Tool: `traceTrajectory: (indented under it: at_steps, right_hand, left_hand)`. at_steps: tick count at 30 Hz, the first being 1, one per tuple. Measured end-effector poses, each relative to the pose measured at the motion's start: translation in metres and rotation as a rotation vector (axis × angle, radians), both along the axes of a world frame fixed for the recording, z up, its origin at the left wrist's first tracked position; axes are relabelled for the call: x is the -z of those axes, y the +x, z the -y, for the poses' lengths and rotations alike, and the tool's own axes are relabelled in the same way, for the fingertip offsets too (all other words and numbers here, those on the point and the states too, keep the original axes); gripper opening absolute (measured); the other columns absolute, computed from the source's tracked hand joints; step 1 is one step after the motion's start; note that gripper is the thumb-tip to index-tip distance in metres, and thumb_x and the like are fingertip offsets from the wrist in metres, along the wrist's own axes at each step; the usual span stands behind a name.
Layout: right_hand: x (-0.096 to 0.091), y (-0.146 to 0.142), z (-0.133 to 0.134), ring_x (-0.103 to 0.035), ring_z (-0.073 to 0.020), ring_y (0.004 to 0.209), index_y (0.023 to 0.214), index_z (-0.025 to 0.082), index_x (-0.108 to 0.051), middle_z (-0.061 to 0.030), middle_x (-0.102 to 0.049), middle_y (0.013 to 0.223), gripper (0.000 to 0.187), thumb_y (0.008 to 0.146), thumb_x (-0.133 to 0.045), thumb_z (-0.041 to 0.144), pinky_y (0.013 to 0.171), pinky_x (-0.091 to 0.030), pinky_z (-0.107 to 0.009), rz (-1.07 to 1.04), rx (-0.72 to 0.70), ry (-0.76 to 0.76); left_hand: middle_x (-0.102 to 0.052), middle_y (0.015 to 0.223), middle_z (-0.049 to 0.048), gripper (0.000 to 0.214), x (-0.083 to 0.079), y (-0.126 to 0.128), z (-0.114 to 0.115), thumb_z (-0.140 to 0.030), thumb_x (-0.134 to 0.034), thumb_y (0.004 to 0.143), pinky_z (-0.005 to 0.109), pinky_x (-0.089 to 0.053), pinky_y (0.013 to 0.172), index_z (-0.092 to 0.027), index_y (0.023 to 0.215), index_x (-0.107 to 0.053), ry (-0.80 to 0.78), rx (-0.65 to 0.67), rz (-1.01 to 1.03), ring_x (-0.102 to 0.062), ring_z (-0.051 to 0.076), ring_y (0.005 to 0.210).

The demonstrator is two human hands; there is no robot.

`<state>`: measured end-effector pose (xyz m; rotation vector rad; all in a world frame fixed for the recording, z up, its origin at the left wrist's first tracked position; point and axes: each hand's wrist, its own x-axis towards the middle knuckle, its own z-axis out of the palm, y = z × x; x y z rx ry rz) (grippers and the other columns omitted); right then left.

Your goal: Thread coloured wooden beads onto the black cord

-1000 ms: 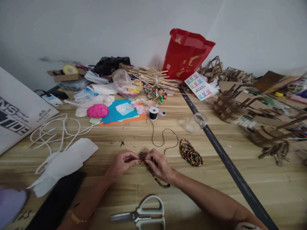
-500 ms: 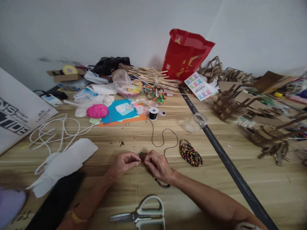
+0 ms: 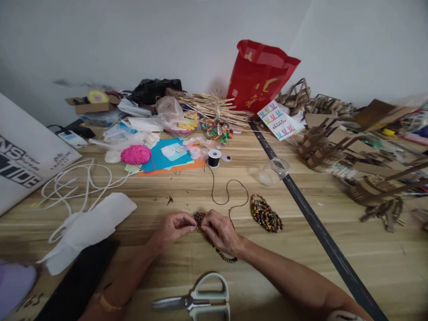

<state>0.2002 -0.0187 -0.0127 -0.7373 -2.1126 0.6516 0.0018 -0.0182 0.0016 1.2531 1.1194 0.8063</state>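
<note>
My left hand (image 3: 173, 228) and my right hand (image 3: 221, 232) meet at the middle of the wooden table (image 3: 167, 196), both pinched on a small cluster of coloured beads (image 3: 199, 218). A beaded strand (image 3: 226, 257) trails out from under my right hand toward me. A black cord (image 3: 227, 196) runs from my right hand up to a black thread spool (image 3: 214, 158). A flat woven piece of coloured beads (image 3: 265, 214) lies just right of my right hand.
White-handled scissors (image 3: 197, 298) lie near the front edge. White paper (image 3: 90, 225) and white rope (image 3: 75, 183) sit at left, a pink yarn ball (image 3: 135, 154) and blue paper (image 3: 163, 158) behind. A clear jar (image 3: 274, 170), red bag (image 3: 259, 76) and cardboard pieces (image 3: 351, 151) stand right.
My hands have shifted very slightly over the beads; the fingers have closed a little tighter together. Nothing else on the table has moved.
</note>
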Motion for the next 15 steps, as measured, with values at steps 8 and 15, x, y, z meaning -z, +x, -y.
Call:
traceTrajectory:
  at_steps: [8,15]
  right_hand:
    - [-0.0026,-0.0005,0.0002,-0.050,-0.0149,0.070,0.083,0.018,-0.050,-0.0033,-0.052,0.074,0.014,0.093,-0.040,0.020,0.063,-0.042,-0.024,0.002,-0.002,0.004]
    - [-0.0006,-0.0007,-0.0002,-0.050,-0.0145,0.070,0.083,0.018,-0.050,-0.0032,-0.052,0.075,0.014,0.093,-0.040,0.020,0.064,-0.041,-0.024,0.011,-0.004,-0.002]
  left_hand:
    - [-0.068,0.068,0.0016,0.016,0.0009,-0.0007,0.0000,-0.023,-0.074,0.061,0.022,-0.046,0.061,-0.013,0.072,-0.068,0.010,0.007,-0.001,-0.060,0.013,0.063]
    - [-0.068,0.069,0.0020,0.017,0.0065,-0.0009,-0.0005,-0.025,-0.074,0.062,0.022,-0.047,0.062,-0.013,0.072,-0.068,0.027,0.022,0.003,-0.060,0.014,0.064]
